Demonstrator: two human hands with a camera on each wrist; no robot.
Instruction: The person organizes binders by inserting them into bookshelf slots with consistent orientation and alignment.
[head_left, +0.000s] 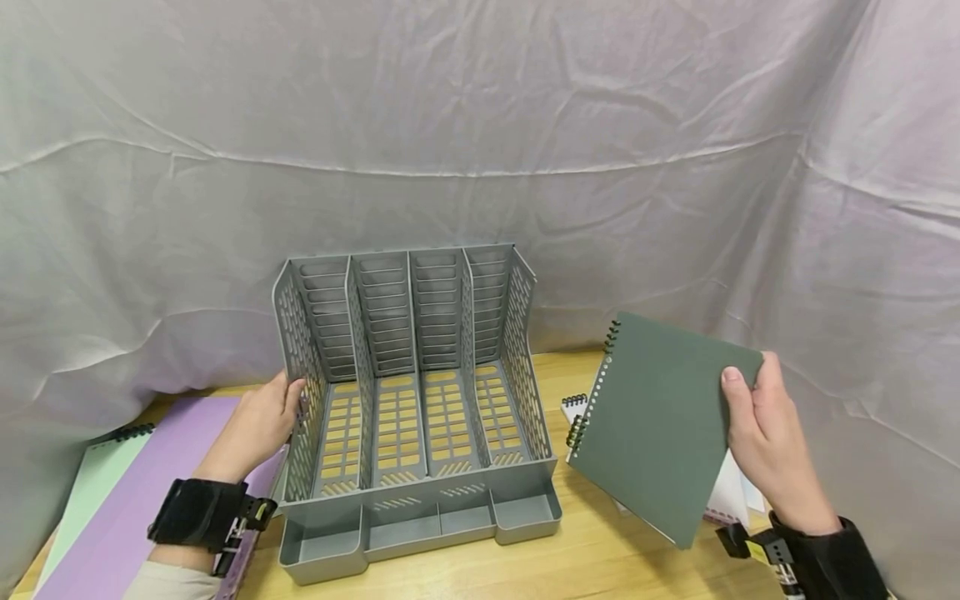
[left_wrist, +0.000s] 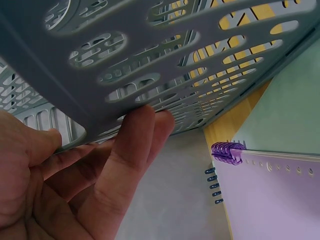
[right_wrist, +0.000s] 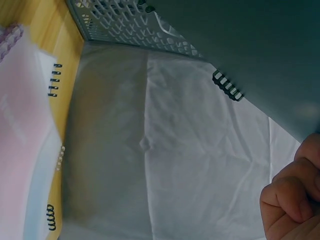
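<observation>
A grey file organizer (head_left: 408, 400) with upright dividers and a row of small front trays stands on the table. My left hand (head_left: 262, 421) grips its left side wall; in the left wrist view, the thumb and fingers (left_wrist: 135, 135) lie on either side of the slotted panel's (left_wrist: 165, 65) edge. Off to the organizer's right, my right hand (head_left: 772, 442) holds a dark green spiral notebook (head_left: 660, 417) by its right edge, thumb on the cover. The notebook is tilted, binding toward the organizer. In the right wrist view its cover (right_wrist: 260, 45) overlaps the organizer, and curled fingers (right_wrist: 287, 200) show below.
On the left lie a purple notebook (head_left: 161, 467) and a light green notebook (head_left: 101, 479). Several more spiral notebooks, including a pink one (right_wrist: 25, 110), lie on the right, partly hidden behind the green notebook. A grey curtain (head_left: 480, 125) hangs behind the wooden table (head_left: 600, 542).
</observation>
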